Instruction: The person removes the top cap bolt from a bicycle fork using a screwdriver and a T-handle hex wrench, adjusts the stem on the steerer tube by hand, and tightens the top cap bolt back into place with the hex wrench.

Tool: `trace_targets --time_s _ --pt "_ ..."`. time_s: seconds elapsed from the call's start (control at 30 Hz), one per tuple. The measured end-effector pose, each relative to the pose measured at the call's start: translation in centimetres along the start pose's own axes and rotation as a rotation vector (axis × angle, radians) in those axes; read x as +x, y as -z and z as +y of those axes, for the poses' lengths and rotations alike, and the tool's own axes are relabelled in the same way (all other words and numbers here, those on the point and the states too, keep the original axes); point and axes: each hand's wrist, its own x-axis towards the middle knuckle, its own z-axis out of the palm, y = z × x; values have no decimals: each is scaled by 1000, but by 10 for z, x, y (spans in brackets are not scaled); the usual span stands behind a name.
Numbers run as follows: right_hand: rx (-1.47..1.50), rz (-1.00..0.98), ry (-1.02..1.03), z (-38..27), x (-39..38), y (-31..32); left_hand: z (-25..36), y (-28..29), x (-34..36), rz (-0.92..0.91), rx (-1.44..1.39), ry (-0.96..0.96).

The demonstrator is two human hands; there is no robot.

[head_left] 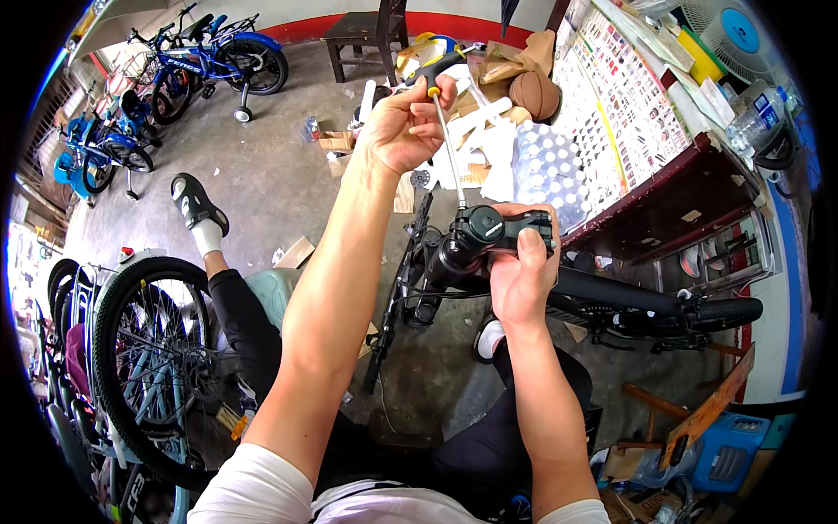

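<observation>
My left hand point(403, 129) is raised and closed on the black-and-yellow handle of a T-handle hex key point(449, 144). Its long metal shaft slants down to the edge of a black bicycle stem point(483, 224); the exact contact at the tip is too small to make out. My right hand point(520, 275) is wrapped round the clamp end of that stem, thumb on top. Left of the stem, the black handlebar point(384, 336) runs lengthwise. The bike's dark frame tube point(615, 291) stretches off to the right, toward a wheel point(729, 313).
A large bicycle wheel point(157, 367) stands close on my left among other bikes. Blue children's bikes point(205, 61) are at the far left. Cardboard and bubble wrap point(546, 175) lie ahead, near a basketball point(534, 95). A display cabinet point(663, 201) and a blue case point(731, 450) are on the right.
</observation>
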Motion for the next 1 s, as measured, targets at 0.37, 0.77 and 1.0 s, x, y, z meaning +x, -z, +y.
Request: trace_targets --time_s 0.37,0.77,1.0 --pt "83 -34 -21 -1 1 2 -1 -15 9 186 214 -25" --pt "-5 -1 -10 2 1 3 -18 3 10 -247 -276 -65" --pt "-9 15 -6 0 2 1 -58 -26 28 -116 -352 -371"
